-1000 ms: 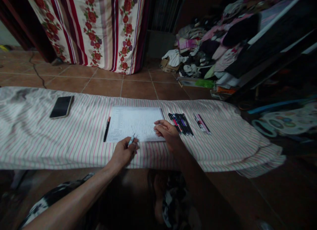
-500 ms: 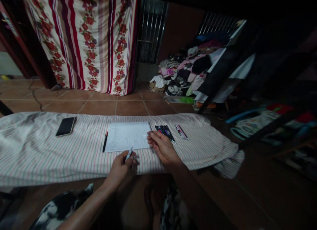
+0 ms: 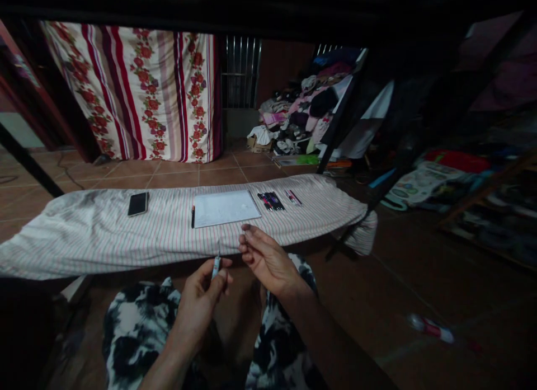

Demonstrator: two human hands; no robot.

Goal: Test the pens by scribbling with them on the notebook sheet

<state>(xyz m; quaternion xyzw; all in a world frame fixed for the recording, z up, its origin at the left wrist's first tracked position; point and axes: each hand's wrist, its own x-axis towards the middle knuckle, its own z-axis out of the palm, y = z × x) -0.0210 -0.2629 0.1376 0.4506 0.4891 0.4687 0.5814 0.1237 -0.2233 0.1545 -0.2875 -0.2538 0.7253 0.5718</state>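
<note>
My left hand (image 3: 203, 286) is closed round a slim, pale blue pen (image 3: 216, 266), its thin tip pointing up and away from me. To its right, my right hand (image 3: 268, 261) is raised with thumb and fingers pinched together; anything between them is too small to make out. Both hands are in front of the near edge of a cloth-covered bench. On the cloth beyond them lies a spiral notebook (image 3: 226, 208), open to a pale page. A dark pen with an orange end (image 3: 193, 216) rests along its left side.
A cluster of dark pens (image 3: 271, 201) and a few pinkish pens (image 3: 293, 197) lie right of the notebook. A phone (image 3: 138, 204) sits to the left on the striped cloth (image 3: 104, 233). A bottle (image 3: 431, 328) lies on the floor at right; clothes (image 3: 302, 110) are heaped behind.
The view has shifted, showing more of my legs and the floor. My right hand has drawn back from the notebook toward me. The left hand still holds the pen.
</note>
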